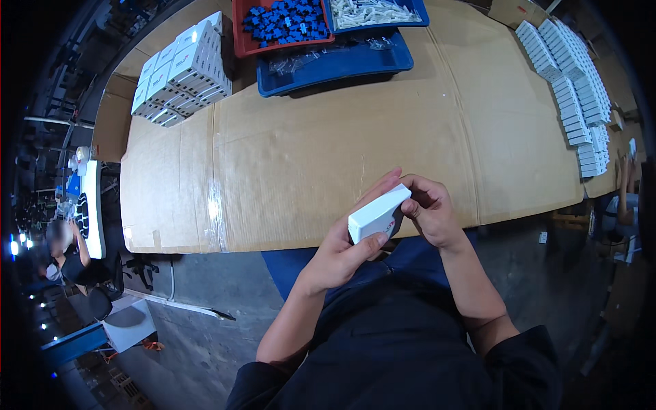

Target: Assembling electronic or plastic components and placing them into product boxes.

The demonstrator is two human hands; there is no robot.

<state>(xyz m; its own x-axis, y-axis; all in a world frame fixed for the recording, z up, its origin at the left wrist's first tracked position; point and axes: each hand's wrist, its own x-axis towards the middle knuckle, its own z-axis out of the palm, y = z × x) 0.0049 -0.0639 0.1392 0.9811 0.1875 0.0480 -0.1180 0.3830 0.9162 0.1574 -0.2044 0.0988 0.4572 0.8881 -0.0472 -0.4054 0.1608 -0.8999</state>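
Gripping the small white carton (pixel 378 213), the left hand (pixel 338 251) has its thumb pressed on the near broad face and its fingers behind. The right hand (pixel 436 215) is half curled at the carton's right end, thumb bent beside the corner; whether it pinches the carton or only touches it, I cannot tell. The carton is raised at the near edge of the cardboard-covered desk (pixel 307 157), just in front of the person's lap.

The likeliest mishap is a drop: if the left thumb eased while the right hand pushed at the end, the carton could twist out and land on the blue trousers (pixel 283 273) or the concrete floor (pixel 219 294). Too hard a squeeze might dent the thin-looking walls, and a poor right-hand hold could crease the corner.

The carton's long axis runs slantwise, from lower left near the left hand to upper right, away from the person. A narrow white side faces up toward the camera; the shaded broad face, with a small reddish mark, looks toward the person and rightward.
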